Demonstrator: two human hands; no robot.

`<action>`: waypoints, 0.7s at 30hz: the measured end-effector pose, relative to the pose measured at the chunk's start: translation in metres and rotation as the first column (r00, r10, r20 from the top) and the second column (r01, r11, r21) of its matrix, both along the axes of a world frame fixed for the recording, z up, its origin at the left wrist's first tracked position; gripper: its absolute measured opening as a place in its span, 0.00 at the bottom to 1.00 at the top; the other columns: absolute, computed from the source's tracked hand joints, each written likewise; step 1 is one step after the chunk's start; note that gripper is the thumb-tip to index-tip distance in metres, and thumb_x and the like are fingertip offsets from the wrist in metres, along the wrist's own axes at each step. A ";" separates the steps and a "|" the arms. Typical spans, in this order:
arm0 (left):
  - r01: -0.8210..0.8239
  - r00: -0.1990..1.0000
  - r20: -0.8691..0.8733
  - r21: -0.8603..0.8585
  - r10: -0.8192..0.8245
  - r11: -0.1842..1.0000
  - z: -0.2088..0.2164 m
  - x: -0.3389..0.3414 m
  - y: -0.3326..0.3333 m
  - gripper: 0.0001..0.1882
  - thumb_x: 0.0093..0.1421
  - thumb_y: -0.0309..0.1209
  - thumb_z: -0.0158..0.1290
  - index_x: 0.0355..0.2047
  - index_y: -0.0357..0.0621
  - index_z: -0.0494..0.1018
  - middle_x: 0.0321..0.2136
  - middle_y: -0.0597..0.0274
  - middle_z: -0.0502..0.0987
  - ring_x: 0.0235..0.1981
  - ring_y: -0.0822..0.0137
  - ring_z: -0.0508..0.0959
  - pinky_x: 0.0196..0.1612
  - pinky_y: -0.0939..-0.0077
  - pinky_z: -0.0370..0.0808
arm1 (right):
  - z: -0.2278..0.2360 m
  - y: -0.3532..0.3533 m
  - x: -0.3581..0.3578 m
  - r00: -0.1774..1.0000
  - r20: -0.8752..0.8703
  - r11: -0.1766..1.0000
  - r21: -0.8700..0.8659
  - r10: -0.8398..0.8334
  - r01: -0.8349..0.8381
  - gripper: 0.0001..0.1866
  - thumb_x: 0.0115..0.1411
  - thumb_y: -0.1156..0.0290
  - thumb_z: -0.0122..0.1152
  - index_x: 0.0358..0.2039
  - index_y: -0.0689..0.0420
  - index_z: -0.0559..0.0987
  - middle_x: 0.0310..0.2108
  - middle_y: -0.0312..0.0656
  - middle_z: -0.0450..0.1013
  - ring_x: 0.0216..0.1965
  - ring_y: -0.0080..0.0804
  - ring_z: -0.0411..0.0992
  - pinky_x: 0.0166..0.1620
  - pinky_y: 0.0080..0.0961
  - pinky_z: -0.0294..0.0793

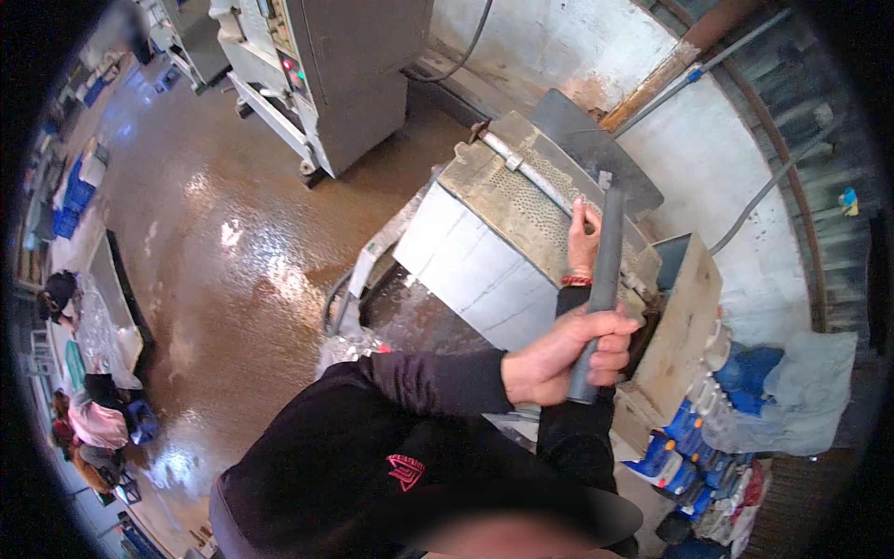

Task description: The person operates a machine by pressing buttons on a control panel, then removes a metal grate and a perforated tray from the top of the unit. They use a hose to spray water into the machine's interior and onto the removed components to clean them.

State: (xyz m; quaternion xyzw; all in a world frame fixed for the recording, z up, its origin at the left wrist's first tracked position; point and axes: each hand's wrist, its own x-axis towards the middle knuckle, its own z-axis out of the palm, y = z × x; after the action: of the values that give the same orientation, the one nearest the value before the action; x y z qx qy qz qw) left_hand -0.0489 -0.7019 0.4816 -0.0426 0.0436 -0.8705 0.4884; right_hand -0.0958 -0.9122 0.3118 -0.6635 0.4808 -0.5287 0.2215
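Gripping a gray pipe [608, 252], your left hand [577, 354] has its fingers wrapped round the lower part, with a short end showing below the fist. The pipe is in view over the right portion of the perforated-topped box [475, 270], slanting a little; can't tell whether its far end touches the box. Your right hand [583, 238], red bracelet [576, 279] at the wrist, reaches over the box's top, fingers up at the metal rod [535, 177] that runs lengthwise across it. Whether it grasps the rod or only rests there, can't tell. Left forearm crosses above the right one, both in black sleeves, on the near side of the box.

Noted round the box: a dark flat panel [643, 158] along its far side; a wooden trough [684, 307] just beside its right end. Right of the box and nearer you, a pile of blue and white containers [694, 466], with a translucent plastic sheet [792, 410] next to it. Beyond the box, to the left, a gray cabinet [358, 84] with small lights. Wet brown floor [214, 205] spreads left of the box; well apart on that side, a person in pink [98, 422].
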 end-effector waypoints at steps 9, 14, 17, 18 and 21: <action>-0.080 -0.608 0.664 -0.596 0.435 0.799 -0.104 0.182 -0.044 0.18 0.44 0.26 0.52 0.36 0.37 0.60 0.24 0.48 0.70 0.19 0.58 0.74 0.21 0.67 0.70 | 0.038 -0.051 0.007 0.838 0.543 0.892 0.402 -0.053 -0.205 0.21 0.50 0.68 0.52 0.05 0.52 0.57 0.04 0.31 0.51 0.05 0.21 0.48 0.12 0.22 0.50; -0.088 -0.857 0.472 -0.533 0.209 0.841 -0.160 0.230 -0.100 0.16 0.40 0.29 0.54 0.29 0.37 0.62 0.24 0.42 0.71 0.30 0.44 0.71 0.33 0.57 0.67 | 0.040 -0.069 0.002 0.812 0.576 0.783 0.547 -0.094 -0.297 0.20 0.49 0.70 0.51 0.05 0.51 0.55 0.04 0.31 0.48 0.05 0.22 0.46 0.12 0.24 0.50; -0.066 -0.830 0.509 -0.499 0.230 0.864 -0.171 0.223 -0.111 0.17 0.39 0.28 0.53 0.31 0.38 0.64 0.25 0.41 0.71 0.31 0.45 0.71 0.34 0.58 0.68 | 0.038 -0.073 -0.011 0.808 0.579 0.765 0.568 -0.109 -0.304 0.20 0.50 0.68 0.49 0.06 0.48 0.54 0.05 0.30 0.46 0.06 0.22 0.44 0.13 0.24 0.50; -0.060 -0.838 0.497 -0.497 0.227 0.865 -0.169 0.220 -0.110 0.17 0.39 0.28 0.53 0.31 0.39 0.64 0.26 0.42 0.71 0.32 0.45 0.71 0.35 0.58 0.68 | 0.041 -0.074 -0.015 0.809 0.577 0.768 0.568 -0.116 -0.295 0.20 0.50 0.67 0.49 0.06 0.48 0.54 0.05 0.30 0.45 0.06 0.21 0.44 0.14 0.24 0.50; -0.107 -0.821 0.530 -0.508 0.212 0.855 -0.161 0.219 -0.111 0.20 0.38 0.29 0.54 0.34 0.40 0.65 0.28 0.43 0.71 0.34 0.47 0.71 0.36 0.61 0.68 | 0.061 -0.068 -0.021 0.795 0.598 0.788 0.535 -0.098 -0.305 0.21 0.52 0.65 0.46 0.07 0.47 0.51 0.05 0.29 0.43 0.07 0.21 0.42 0.16 0.22 0.50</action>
State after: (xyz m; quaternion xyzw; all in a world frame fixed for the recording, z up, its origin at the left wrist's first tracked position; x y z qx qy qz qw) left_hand 0.1705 -0.8129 0.3205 0.7587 -0.4708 -0.1684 0.4175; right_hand -0.1171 -0.9798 0.3732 -0.3823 0.4900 -0.5134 0.5918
